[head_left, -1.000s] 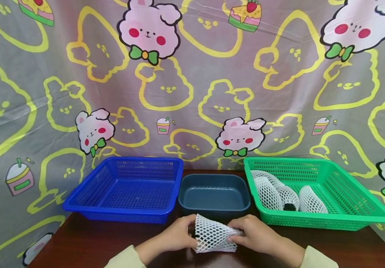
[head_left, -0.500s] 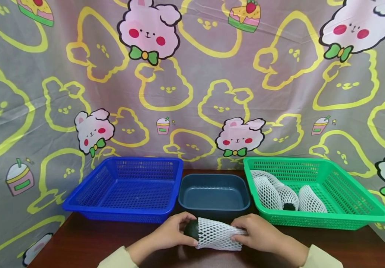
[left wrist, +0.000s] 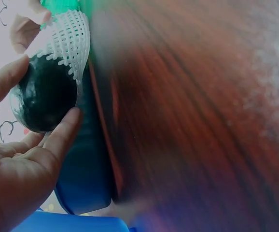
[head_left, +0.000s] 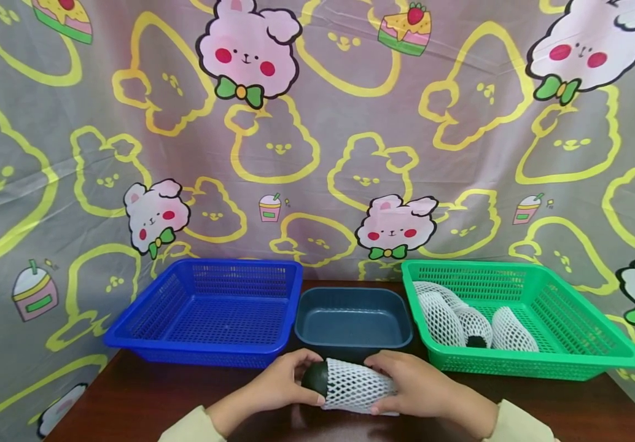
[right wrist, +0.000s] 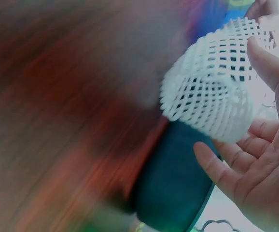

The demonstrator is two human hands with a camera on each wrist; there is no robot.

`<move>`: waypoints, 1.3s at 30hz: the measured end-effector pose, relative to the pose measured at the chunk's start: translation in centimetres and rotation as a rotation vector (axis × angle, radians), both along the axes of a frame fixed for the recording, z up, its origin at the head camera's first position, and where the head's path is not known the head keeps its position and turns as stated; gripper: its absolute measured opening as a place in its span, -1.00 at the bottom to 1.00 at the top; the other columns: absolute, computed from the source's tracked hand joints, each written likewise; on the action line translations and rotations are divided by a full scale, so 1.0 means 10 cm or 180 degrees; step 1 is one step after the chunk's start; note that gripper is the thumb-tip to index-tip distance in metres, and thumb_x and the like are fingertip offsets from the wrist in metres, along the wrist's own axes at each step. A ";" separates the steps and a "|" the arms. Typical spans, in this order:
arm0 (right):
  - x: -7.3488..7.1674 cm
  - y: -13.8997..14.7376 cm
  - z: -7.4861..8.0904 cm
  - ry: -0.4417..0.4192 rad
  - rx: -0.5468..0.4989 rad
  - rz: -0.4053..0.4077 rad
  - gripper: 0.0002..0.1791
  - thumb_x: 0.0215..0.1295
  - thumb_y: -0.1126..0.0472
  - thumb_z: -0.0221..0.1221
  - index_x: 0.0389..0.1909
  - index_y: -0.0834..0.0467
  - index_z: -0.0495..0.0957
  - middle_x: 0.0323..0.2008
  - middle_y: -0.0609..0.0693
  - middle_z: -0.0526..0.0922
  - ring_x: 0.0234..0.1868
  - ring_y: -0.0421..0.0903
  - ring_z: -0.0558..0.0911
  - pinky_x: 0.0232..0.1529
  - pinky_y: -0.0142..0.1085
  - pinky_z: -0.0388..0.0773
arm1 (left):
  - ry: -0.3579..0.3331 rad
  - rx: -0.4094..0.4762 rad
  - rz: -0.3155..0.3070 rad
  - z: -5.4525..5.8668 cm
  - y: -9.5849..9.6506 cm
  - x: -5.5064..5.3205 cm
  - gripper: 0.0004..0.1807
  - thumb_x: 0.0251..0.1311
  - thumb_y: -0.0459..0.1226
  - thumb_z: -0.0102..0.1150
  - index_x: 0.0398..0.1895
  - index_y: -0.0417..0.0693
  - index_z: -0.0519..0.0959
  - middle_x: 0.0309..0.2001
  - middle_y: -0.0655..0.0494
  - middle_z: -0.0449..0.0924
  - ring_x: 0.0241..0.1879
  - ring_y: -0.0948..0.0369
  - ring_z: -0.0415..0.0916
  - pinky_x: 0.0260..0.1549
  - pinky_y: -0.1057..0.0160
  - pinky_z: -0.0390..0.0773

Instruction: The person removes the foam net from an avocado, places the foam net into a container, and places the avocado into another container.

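Left of the slate-blue tub (head_left: 353, 328) is a blue basket (head_left: 223, 319); right of it, a green basket (head_left: 544, 362) with white nets (head_left: 442, 320). In front of it, a white diamond-mesh sleeve (head_left: 353, 387) partly covers a blackish-green fruit (head_left: 315, 377). Behind it, a grey curtain (head_left: 317, 116) bears yellow outlines (head_left: 277, 180).

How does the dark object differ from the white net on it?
The dark object looks smooth and unbroken; the net is white, open mesh. The left hand grips the object's bare end, while the right hand holds the net's opposite end. Both lie between the hands.
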State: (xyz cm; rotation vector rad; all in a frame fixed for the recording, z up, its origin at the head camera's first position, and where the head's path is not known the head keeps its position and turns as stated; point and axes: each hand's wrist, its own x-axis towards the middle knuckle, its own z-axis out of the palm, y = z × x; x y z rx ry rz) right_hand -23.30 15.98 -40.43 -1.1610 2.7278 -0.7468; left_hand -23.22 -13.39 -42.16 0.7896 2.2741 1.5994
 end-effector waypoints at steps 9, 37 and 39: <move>-0.05 -0.16 0.02 0.0282 0.0231 0.0082 -0.58 0.06 -0.11 0.40 -0.13 0.03 0.62 -0.27 -0.31 0.58 -0.32 -0.37 0.49 -0.26 -0.34 0.52 | 0.0046 -0.0051 0.0002 -0.03 0.01 0.00 -0.41 -0.14 -0.35 0.51 0.01 -0.27 0.47 -0.17 0.05 0.56 -0.15 0.23 0.58 -0.18 0.36 0.57; -0.02 0.00 0.52 0.0431 0.0358 -0.0156 -0.88 0.06 0.23 0.42 -0.53 0.03 0.65 -0.69 -0.32 0.44 -0.64 -0.37 0.32 -0.61 -0.41 0.31 | 0.0048 -0.0033 0.0088 -0.03 -0.12 0.06 -0.39 -0.13 -0.37 0.50 0.04 -0.27 0.46 -0.15 0.04 0.56 -0.14 0.22 0.57 -0.21 0.34 0.58; -0.02 0.03 0.59 0.0496 0.0353 -0.0231 -0.87 0.06 0.24 0.43 -0.53 0.04 0.64 -0.65 -0.31 0.49 -0.62 -0.38 0.37 -0.59 -0.40 0.36 | 0.0024 -0.0033 0.0107 -0.03 -0.13 0.06 -0.39 -0.13 -0.38 0.49 0.05 -0.27 0.45 -0.15 0.04 0.55 -0.14 0.22 0.57 -0.21 0.34 0.58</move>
